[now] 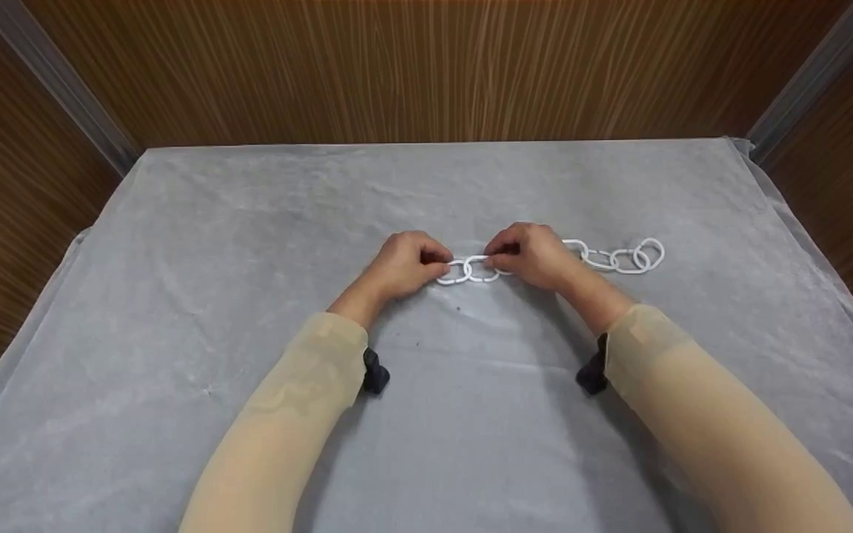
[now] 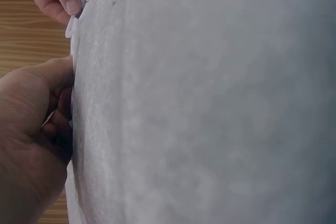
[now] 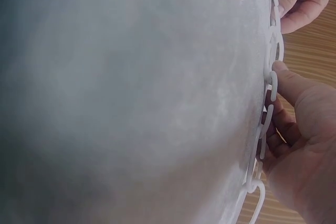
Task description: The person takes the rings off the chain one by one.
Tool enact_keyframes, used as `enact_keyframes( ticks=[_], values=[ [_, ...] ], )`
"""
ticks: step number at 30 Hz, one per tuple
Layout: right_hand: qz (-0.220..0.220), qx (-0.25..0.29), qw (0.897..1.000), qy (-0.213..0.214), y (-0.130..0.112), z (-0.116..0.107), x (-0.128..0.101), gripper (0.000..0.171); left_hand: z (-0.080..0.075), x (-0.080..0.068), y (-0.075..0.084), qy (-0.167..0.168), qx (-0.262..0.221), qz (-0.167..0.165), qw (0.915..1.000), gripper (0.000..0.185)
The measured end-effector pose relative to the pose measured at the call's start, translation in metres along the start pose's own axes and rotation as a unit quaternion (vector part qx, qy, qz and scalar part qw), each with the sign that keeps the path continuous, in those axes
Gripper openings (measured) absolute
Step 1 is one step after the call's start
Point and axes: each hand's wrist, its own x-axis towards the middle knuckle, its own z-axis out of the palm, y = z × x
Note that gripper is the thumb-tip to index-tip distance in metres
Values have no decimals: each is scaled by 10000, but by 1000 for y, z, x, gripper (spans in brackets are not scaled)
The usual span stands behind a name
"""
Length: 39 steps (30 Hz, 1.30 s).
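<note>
The white plastic chain (image 1: 545, 260) lay on the grey cloth (image 1: 249, 244) with its long axis running left to right, square across the person's front. Both hands met at its left end: the left hand (image 1: 404, 265) pinched the outermost link with curled fingers, and the right hand (image 1: 534, 255), just right of it, pinched the neighbouring link the same way, leaving 2 links showing between them. The rest of the chain trailed off to the right of the right hand, ending in 3 or so free links (image 1: 630, 259) lying flat. Behind the chain rose the wood-grain wall (image 1: 426, 66); nothing stood between the hands.
</note>
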Motion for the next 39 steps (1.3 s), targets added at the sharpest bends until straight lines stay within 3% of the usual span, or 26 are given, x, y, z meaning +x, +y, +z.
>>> enact_keyframes(
  ticks=[14,18,29,39],
  values=[
    [6,163,9997,159,-4,0,-2,9,1,-2,11,-183,771,-70,9968,14],
    [-120,316,9988,342,-7,-3,-6,7,2,-4,15,-242,802,-64,9965,15],
    [-295,903,9928,732,-20,-13,-24,7,-2,-19,27,-7,-103,73,9999,14],
    [-116,1243,9882,886,-31,-13,-45,7,-1,-41,39,464,-745,-114,9961,17]
  ],
)
